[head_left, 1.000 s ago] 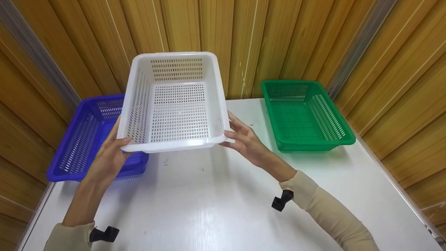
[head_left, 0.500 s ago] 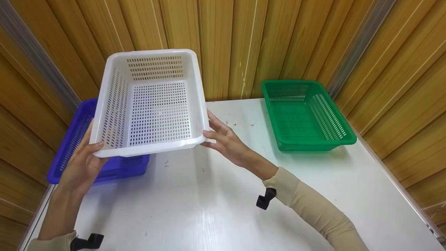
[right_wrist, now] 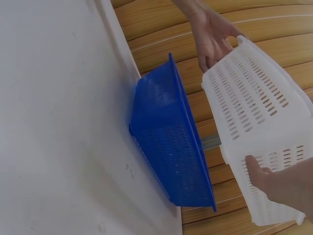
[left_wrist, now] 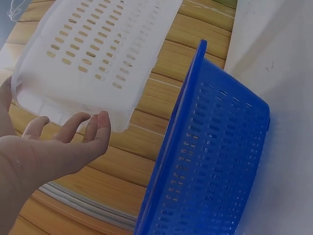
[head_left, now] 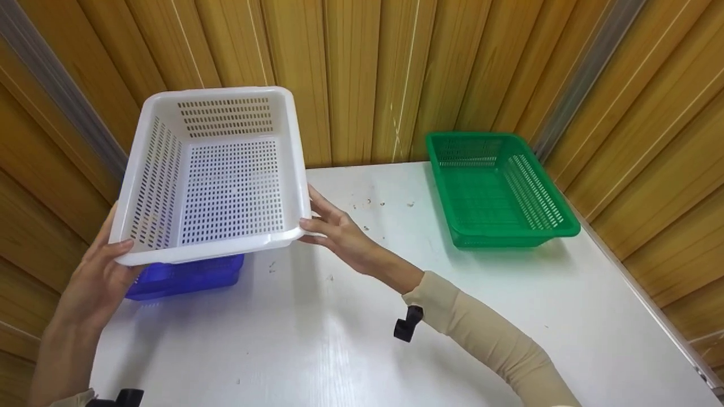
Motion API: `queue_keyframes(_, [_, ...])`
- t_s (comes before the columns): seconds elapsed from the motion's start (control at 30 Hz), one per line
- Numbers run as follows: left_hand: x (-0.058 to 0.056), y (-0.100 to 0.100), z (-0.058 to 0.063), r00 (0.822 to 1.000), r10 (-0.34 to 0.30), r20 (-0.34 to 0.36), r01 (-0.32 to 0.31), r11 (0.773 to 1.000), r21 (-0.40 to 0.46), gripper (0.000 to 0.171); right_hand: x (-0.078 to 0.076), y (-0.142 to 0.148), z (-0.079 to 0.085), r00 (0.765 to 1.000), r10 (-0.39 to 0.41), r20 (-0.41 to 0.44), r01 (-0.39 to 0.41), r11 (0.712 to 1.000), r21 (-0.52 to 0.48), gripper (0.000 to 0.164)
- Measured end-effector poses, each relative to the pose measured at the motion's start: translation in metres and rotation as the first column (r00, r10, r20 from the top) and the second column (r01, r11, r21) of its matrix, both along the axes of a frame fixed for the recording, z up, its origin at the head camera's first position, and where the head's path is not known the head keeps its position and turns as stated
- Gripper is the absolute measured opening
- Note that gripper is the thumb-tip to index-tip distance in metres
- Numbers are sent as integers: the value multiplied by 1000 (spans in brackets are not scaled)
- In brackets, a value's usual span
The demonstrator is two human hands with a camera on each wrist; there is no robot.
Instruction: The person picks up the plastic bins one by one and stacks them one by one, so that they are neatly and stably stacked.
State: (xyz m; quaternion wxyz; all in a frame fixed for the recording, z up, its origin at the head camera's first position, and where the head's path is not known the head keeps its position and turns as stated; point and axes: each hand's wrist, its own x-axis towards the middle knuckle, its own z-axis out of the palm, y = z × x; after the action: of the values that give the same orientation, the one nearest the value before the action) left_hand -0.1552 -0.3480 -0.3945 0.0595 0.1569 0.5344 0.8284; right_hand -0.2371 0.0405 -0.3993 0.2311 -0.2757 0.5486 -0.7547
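Note:
A white slotted plastic basket (head_left: 237, 186) is held up in the air by both hands, its inside facing the head camera. My left hand (head_left: 93, 282) grips its near left corner, thumb over the rim. At the near right corner my right hand (head_left: 348, 240) holds the rim, thumb on top and fingers against the side. Below the white basket, a blue basket (head_left: 189, 277) stands on the table and is mostly hidden in the head view. Both wrist views show a gap between the white basket (right_wrist: 254, 98) and the blue basket (left_wrist: 215, 147).
A green basket (head_left: 486, 192) stands at the back right of the white table (head_left: 350, 339). Wood-look panel walls (head_left: 350, 73) close in the back and both sides. Small marks dot the tabletop near the back.
Both hands have carried the white basket leftward, from the middle to over the blue basket, which it now covers more. The green and blue baskets have stayed put.

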Motion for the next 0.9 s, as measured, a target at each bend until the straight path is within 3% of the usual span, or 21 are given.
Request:
queue_keyframes(0.33, [-8,-39,-10,1000,11,-27,-12,999,-41,71,-3,-29,-1,999,25,36,-23,999,-38,80])
queue_keyframes(0.57, [-6,-64,-20,999,31,32,-29,998,-56,71,-1,-52,-8,995,36,90,-32,998,-51,80])
queue_keyframes(0.63, [-5,-69,-23,999,20,33,-19,999,-35,71,0,-57,-10,994,36,105,-30,998,-53,79])
queue_keyframes(0.83, [-5,-82,-34,999,-17,31,12,985,175,71,2,-70,-12,989,26,146,-16,997,-71,77])
queue_keyframes(0.9, [-5,-87,-38,1000,-13,24,9,988,154,70,4,-74,-13,987,23,159,-13,998,-68,77])
